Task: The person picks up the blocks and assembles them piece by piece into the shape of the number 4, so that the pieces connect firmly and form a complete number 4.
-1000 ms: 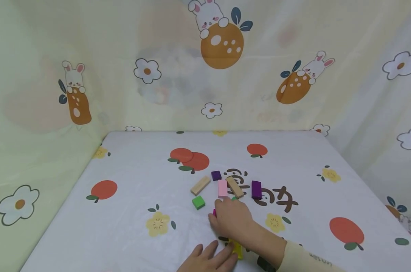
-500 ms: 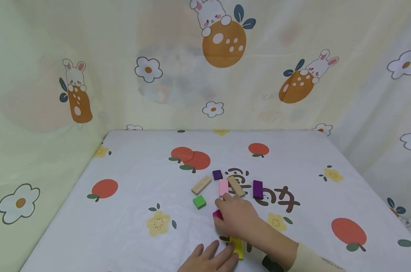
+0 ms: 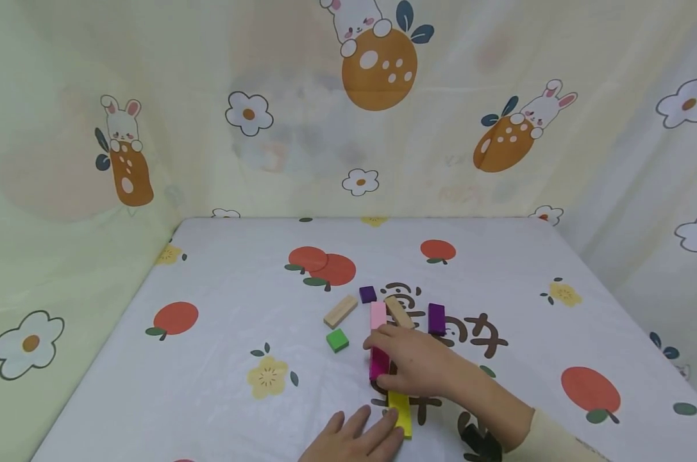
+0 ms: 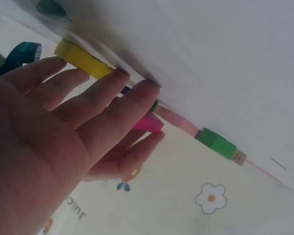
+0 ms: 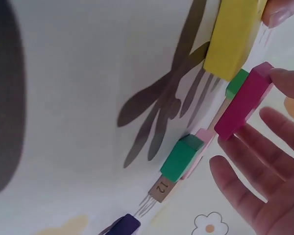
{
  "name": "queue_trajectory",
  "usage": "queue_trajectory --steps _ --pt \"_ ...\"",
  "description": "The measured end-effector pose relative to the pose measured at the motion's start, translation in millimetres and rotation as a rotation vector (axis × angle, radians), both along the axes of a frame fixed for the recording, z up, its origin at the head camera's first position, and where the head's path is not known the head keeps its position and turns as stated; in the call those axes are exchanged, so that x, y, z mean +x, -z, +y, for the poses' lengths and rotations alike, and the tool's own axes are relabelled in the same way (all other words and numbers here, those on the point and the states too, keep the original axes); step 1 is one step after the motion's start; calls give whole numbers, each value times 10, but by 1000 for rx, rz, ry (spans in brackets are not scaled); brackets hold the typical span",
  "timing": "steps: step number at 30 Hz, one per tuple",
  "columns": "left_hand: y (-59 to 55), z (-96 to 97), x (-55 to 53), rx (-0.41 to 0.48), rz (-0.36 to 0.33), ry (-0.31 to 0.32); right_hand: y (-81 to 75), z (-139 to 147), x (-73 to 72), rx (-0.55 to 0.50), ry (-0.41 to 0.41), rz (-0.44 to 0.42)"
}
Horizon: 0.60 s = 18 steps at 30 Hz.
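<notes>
My right hand (image 3: 420,359) pinches a magenta block (image 3: 379,364) endwise between thumb and fingers. In the right wrist view the magenta block (image 5: 246,100) looks lifted off the cloth. A yellow block (image 3: 403,410) lies just in front, with the straight fingers of my left hand (image 3: 354,439) against its left side. Beyond the magenta block lies a pink block (image 3: 378,314). A green block (image 5: 182,156), partly hidden by my right hand in the head view, shows in the right wrist view.
Two plain wooden blocks, one at the left (image 3: 340,312), lie farther back. A light green block (image 3: 337,341), a small dark purple block (image 3: 368,294) and a larger purple block (image 3: 436,319) surround them. Patterned cloth covers the table (image 3: 227,269) and hangs behind.
My right hand has shifted right and spread its grip, so more of the magenta block shows, now standing lengthwise toward the pink block. My left hand has stayed by the yellow block.
</notes>
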<state>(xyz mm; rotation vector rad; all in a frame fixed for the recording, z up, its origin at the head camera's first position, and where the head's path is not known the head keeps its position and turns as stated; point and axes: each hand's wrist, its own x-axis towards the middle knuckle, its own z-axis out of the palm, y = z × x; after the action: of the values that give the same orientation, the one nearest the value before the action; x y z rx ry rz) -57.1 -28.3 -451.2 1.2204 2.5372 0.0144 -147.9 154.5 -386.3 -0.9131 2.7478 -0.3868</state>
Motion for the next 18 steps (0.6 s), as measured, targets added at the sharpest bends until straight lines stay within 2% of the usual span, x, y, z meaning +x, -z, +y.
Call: queue_trajectory --steps 8,18 --pt "-15 -3 4 3 -7 5 7 27 -15 19 -8 -17" --pt "-21 0 1 -1 -20 -2 54 151 -12 48 -2 34"
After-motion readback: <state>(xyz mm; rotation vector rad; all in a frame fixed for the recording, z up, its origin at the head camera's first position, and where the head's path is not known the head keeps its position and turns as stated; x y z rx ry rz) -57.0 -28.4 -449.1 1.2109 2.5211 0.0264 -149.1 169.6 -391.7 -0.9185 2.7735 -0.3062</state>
